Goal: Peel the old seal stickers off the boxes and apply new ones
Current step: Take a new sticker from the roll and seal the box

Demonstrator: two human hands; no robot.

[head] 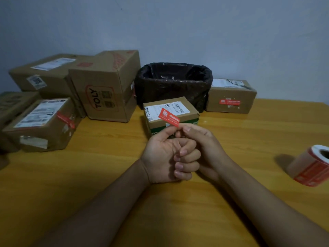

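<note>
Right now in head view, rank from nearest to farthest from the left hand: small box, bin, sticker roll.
From the left hand:
1. small box, just behind it
2. bin, behind that box
3. sticker roll, far right edge

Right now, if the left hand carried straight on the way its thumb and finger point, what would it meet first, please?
Probably the small box just beyond the left hand, which pinches the red sticker together with the right hand. Behind it stands the lined bin. Depth is hard to judge from one view.

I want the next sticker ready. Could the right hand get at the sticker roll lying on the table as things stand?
Probably not yet: the right hand and left hand both pinch the red sticker. The path to the sticker roll looks free.
</note>
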